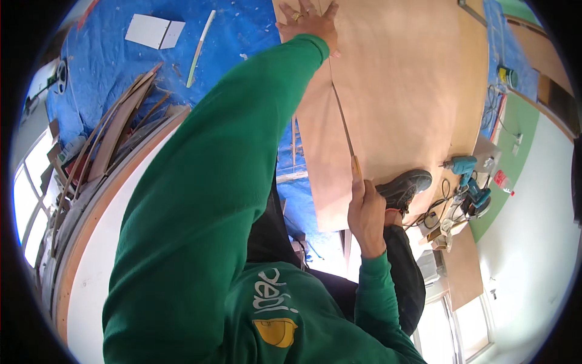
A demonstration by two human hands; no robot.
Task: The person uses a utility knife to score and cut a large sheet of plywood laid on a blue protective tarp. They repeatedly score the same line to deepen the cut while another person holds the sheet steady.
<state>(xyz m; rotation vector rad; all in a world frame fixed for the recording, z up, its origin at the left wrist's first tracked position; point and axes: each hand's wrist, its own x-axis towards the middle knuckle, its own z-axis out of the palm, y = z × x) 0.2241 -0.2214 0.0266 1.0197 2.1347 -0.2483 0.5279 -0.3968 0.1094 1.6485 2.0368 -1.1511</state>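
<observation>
My right hand (367,217) is closed round the handle of a handsaw, low in the picture. The saw's thin blade (343,118) shows nearly edge-on, lying along a large plywood sheet (400,91). From the blade's far end, a thin dark line runs up the sheet toward my left hand (310,23). That hand rests on the plywood near its far left edge, fingers spread, a ring on one of them. My right shoe (407,187) stands on the sheet beside the saw. My left arm, in a green sleeve (212,164), crosses the view.
Blue tarp (230,36) covers the floor, with a white panel (154,31) and a narrow strip (200,48) on it. Wood scraps (118,127) lie at left. A teal power drill (463,167), cables and a plastic bottle (503,181) are at right.
</observation>
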